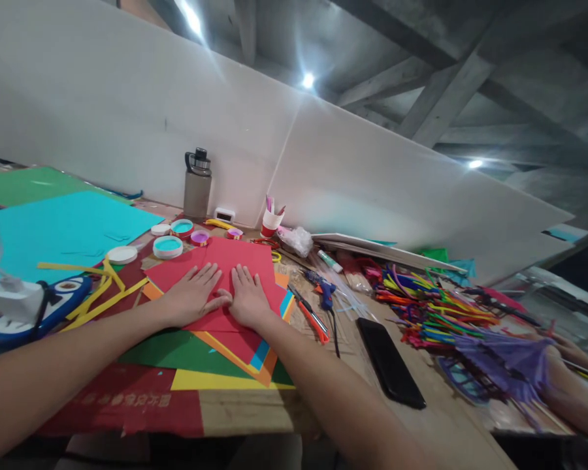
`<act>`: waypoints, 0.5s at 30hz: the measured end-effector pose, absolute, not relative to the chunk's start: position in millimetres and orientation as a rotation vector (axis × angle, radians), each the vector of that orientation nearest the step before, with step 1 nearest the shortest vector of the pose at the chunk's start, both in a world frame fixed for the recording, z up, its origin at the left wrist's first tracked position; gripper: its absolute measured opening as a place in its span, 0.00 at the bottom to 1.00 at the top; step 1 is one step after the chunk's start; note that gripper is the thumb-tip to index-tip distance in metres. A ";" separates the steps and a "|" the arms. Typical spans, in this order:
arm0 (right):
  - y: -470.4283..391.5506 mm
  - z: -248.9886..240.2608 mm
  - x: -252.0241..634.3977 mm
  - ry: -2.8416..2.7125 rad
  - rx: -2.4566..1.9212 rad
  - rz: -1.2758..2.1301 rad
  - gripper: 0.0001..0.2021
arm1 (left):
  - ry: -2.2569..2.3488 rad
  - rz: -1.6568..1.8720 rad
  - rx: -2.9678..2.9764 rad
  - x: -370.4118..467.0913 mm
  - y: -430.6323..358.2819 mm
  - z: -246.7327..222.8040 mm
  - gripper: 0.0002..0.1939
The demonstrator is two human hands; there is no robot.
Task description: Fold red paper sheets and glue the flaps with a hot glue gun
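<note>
Both palms press on a sheet of red paper (247,254) in the middle of the table. My left hand (193,297) lies flat on its left part, fingers stretched forward and thumb toward the other hand. My right hand (247,297) rests flat beside it, the two thumbs nearly touching. Beneath the red sheet is a fanned stack with orange paper (263,376), blue paper, dark green paper (161,352) and yellow paper (215,380). Part of the red sheet is hidden by my hands.
Yellow strips (91,300) and a power strip (44,310) lie left. Round tubs (168,246) and a bottle (197,186) stand behind. On the right are a utility knife (313,318), glue gun (326,290), phone (389,362) and pipe cleaners (436,307). Another person's arm (575,391) is far right.
</note>
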State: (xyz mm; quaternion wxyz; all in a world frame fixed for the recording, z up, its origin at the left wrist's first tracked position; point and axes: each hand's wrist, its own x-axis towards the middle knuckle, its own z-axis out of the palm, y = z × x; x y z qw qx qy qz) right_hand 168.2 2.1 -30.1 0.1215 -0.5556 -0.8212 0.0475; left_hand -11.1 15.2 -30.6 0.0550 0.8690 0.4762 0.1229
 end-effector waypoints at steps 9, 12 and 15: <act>3.4 -27.8 168.6 -2.379 -1.590 0.247 0.38 | 1.646 0.800 2.333 -12.7 35.8 -12.8 0.26; 4.4 -26.4 168.7 -2.363 -1.570 0.267 0.38 | 1.701 0.889 1.953 -11.7 45.1 4.0 0.17; 5.3 -24.7 169.4 -2.334 -1.560 0.330 0.37 | 1.680 0.936 1.602 -8.0 53.7 15.4 0.16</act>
